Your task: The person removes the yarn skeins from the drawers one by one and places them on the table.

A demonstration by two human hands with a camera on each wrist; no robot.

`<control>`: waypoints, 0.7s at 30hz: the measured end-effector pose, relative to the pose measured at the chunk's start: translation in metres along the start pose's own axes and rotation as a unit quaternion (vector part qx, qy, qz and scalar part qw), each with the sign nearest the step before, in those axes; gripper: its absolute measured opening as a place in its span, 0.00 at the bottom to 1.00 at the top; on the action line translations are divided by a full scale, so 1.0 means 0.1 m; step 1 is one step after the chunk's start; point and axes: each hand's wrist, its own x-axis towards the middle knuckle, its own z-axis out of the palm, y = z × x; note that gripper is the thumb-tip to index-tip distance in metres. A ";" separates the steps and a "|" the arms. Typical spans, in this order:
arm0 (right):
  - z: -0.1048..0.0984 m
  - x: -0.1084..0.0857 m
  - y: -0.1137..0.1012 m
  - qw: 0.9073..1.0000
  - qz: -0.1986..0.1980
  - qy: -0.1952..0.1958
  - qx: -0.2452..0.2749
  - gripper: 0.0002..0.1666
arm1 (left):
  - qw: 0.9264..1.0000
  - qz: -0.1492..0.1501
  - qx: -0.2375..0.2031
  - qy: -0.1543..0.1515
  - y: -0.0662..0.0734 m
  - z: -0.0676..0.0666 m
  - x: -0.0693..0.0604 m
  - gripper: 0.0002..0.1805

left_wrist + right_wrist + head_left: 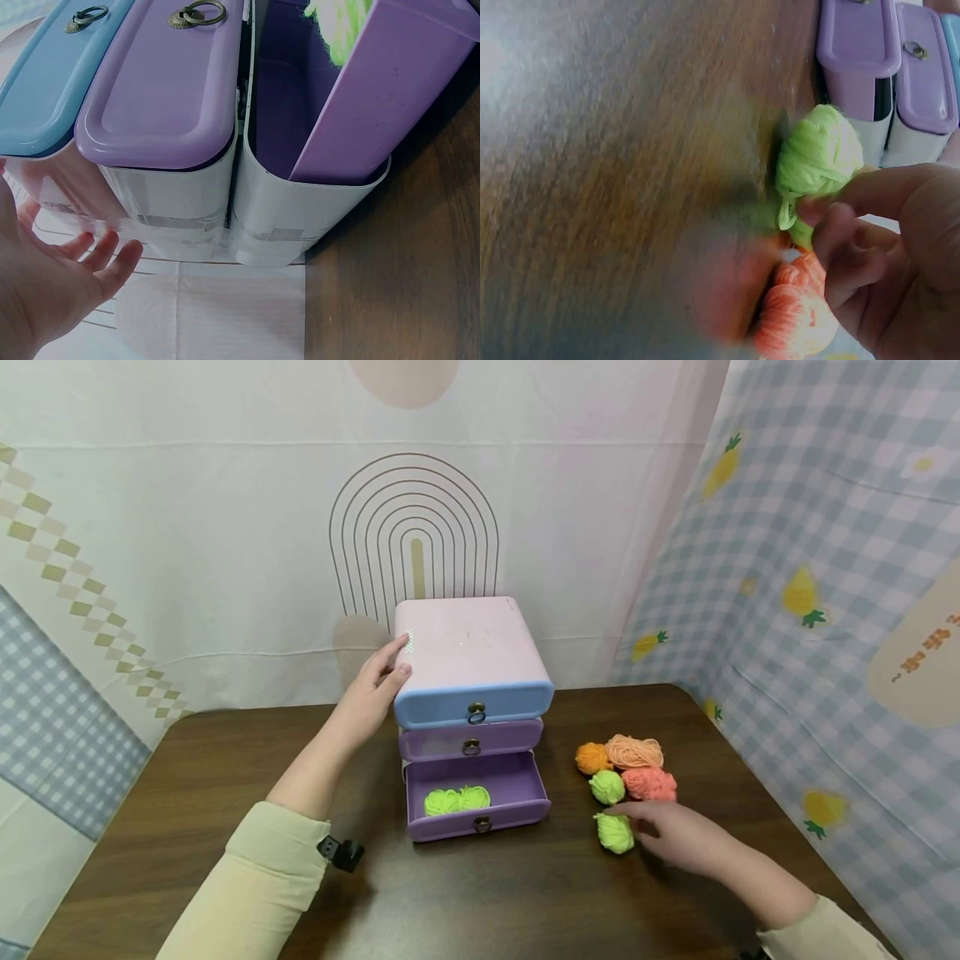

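Note:
A small drawer cabinet (pixel 468 639) has a pink top, a blue top drawer (pixel 450 706) and two purple drawers below. The bottom purple drawer (pixel 517 781) is pulled out, with bright yellow-green yarn (pixel 457 800) inside. My left hand (pixel 372 689) rests against the cabinet's upper left edge, its fingers spread in the left wrist view. At the right, my right hand (pixel 678 835) is at a light green yarn ball (pixel 616 833) on the table. Its index finger reaches over the ball, with the thumb apart from it; the fingers look loosely bent in the right wrist view.
Behind that ball lie another green yarn ball (pixel 607 787), an orange ball (pixel 594 758), a peach skein (pixel 634 752) and coral yarn (pixel 651 784). The brown wooden table (pixel 525 902) backs onto a patterned cloth (pixel 585 552). The middle purple drawer (pixel 506 739) is closed.

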 end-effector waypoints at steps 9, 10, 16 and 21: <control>0.02 -0.01 -0.07 0.999 0.009 -0.016 -0.046 0.31 | 1.000 -0.004 0.006 0.003 0.00 -0.01 -0.01 0.32; 0.02 -0.01 -0.07 0.999 0.017 -0.011 -0.049 0.30 | 1.000 -0.005 0.006 0.003 0.00 -0.01 -0.01 0.32; 0.02 -0.01 -0.09 0.995 0.073 0.009 -0.066 0.30 | 1.000 -0.006 0.005 0.001 0.01 -0.01 -0.01 0.32; 0.01 -0.03 -0.08 0.993 0.079 0.030 -0.081 0.30 | 1.000 -0.010 0.004 0.002 0.02 0.00 -0.01 0.31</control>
